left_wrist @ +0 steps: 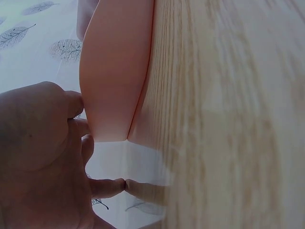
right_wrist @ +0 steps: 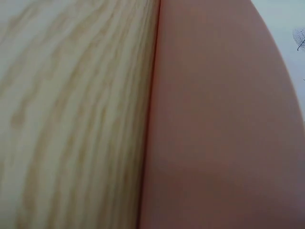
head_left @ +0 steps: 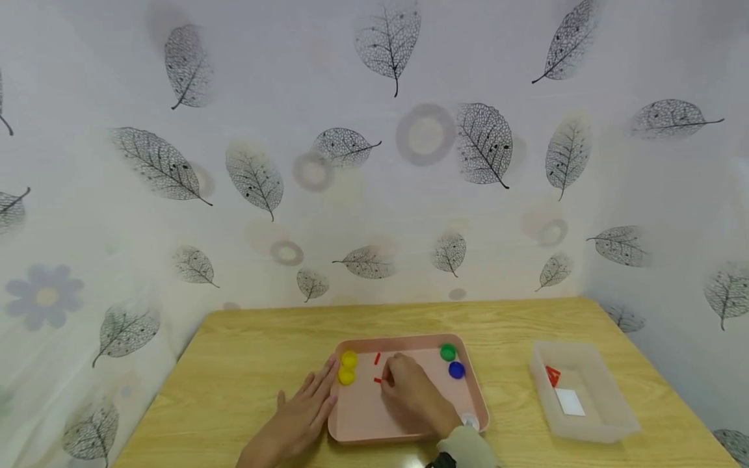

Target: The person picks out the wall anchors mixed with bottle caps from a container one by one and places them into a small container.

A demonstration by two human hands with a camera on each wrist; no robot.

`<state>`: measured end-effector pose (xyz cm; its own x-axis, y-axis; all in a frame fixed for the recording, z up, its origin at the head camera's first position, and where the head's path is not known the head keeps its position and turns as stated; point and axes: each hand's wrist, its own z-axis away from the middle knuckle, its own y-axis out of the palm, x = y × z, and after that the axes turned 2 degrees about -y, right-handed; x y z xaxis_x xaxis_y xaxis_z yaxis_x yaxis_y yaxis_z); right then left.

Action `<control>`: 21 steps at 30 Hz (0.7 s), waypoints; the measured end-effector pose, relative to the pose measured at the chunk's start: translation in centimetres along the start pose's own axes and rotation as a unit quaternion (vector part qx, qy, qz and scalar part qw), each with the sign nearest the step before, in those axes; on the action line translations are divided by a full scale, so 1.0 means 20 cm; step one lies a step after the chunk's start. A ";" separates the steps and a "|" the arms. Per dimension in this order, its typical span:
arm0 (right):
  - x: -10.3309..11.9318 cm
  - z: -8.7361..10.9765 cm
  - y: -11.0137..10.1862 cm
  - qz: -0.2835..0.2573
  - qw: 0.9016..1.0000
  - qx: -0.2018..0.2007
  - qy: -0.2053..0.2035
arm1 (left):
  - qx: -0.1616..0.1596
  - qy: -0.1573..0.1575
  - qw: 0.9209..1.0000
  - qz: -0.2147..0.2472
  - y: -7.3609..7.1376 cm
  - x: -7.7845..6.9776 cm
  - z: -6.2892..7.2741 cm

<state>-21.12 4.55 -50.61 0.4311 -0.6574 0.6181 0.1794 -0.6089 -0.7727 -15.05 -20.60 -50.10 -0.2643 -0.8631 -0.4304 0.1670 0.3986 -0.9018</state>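
Observation:
A pink tray [head_left: 409,438] lies on the table. My left hand [head_left: 301,416] rests against its left rim with fingers stretched out; in the left wrist view the fingers of that hand [left_wrist: 47,157] touch the tray's outer wall [left_wrist: 116,71]. Over the middle of the tray, my right hand [head_left: 412,390] pinches the right end of a short red stick [head_left: 378,380] with curled fingers. A second red stick [head_left: 377,358] lies just beyond it. Two yellow round pieces [head_left: 348,359] sit at the tray's left; a green one [head_left: 448,352] and a blue one [head_left: 456,370] are at its right.
To the right stands a translucent bin [head_left: 605,432] holding a red piece [head_left: 552,376] and a white card [head_left: 570,402]. A small clear round item [head_left: 470,421] shows beside the right wrist. A leaf-patterned curtain [head_left: 374,195] borders the wooden table [head_left: 257,351].

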 end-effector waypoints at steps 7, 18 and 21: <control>-0.01 -0.01 0.00 0.004 1.000 0.014 0.020 | -0.008 0.003 1.000 0.001 0.01 0.00 0.00; -0.01 0.04 0.01 0.007 0.999 -0.026 -0.017 | -0.003 0.002 1.000 0.003 0.00 0.00 0.00; 0.00 0.05 0.01 0.007 0.999 -0.040 -0.032 | -0.002 0.001 1.000 0.002 0.00 0.00 0.00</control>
<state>-20.27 4.92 -50.84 0.4883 -0.6379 0.5955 0.1024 -0.6359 -0.7650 -15.08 -20.60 -50.19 -0.2657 -0.8605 -0.4347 0.1648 0.4037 -0.8999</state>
